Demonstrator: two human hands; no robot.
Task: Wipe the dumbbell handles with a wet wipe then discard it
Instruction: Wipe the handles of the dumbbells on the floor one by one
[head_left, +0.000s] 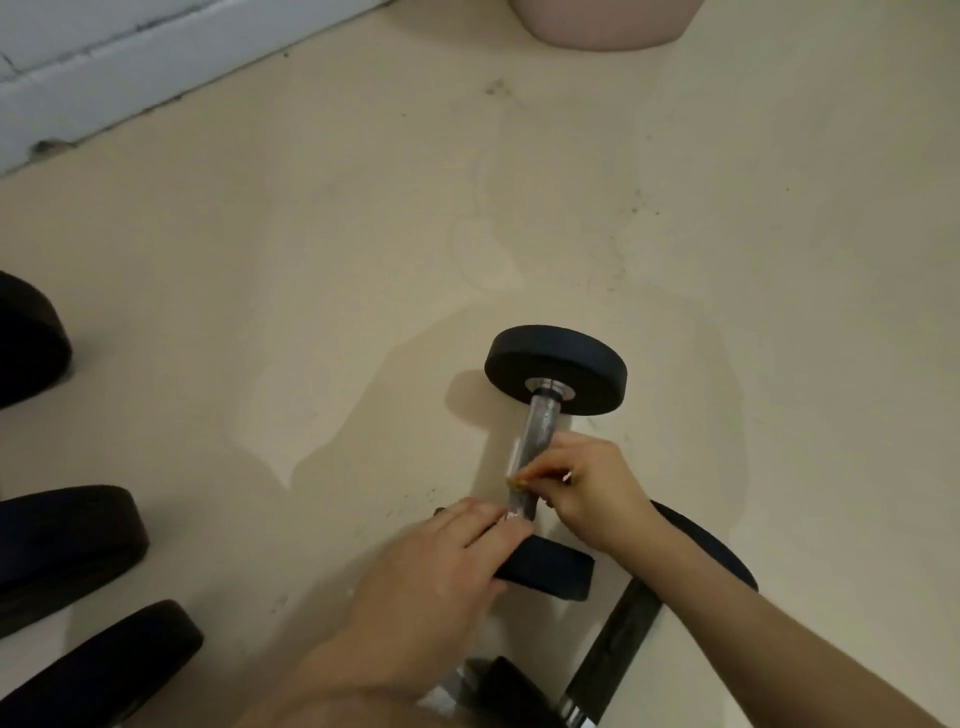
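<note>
A black dumbbell lies on the beige floor with its far head (556, 369) pointing away from me and its near head (550, 569) close to me. Its metal handle (541, 423) runs between them. A thin whitish wet wipe (516, 460) lies along the handle's left side. My right hand (587, 493) pinches the wipe at the middle of the handle. My left hand (441, 561) lies over the near head, its fingertips pressing the wipe's lower end against the handle. Most of the wipe is hidden by my fingers.
A second dumbbell (613, 649) lies at the bottom right, partly under my right forearm. Three more black dumbbell heads (67, 545) sit along the left edge. A pink round container (602, 23) stands at the top. A white wall base (104, 67) runs across the top left.
</note>
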